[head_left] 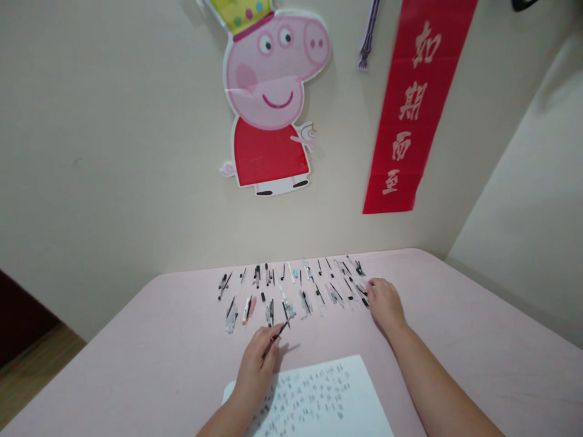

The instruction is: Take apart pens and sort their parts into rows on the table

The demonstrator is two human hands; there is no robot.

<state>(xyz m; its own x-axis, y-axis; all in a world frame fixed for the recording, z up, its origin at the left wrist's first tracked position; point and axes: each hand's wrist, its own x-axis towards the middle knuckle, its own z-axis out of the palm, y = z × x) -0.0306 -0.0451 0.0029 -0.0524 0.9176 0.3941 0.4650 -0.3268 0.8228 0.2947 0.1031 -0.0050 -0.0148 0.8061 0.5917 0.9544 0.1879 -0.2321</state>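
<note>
My left hand (259, 358) is closed around a slim dark pen (275, 339), whose thin end slants up and to the right. It hovers just in front of the nearer row of pen parts (268, 311). At the right end of the rows, my right hand (384, 303) has its fingers curled together beside some dark and clear pen pieces (362, 291). What those fingers hold, if anything, is too small to make out. Below my left hand lies a white sheet of paper (328, 394) covered in handwriting, partly hidden by my left wrist.
Two rows of disassembled pens, caps and refills (310, 268) spread along the far side of the pink-covered table (136, 352). Behind it rises a wall with a cartoon pig cutout (271, 152) and a red banner (410, 121). A purple cord (368, 39) hangs between them.
</note>
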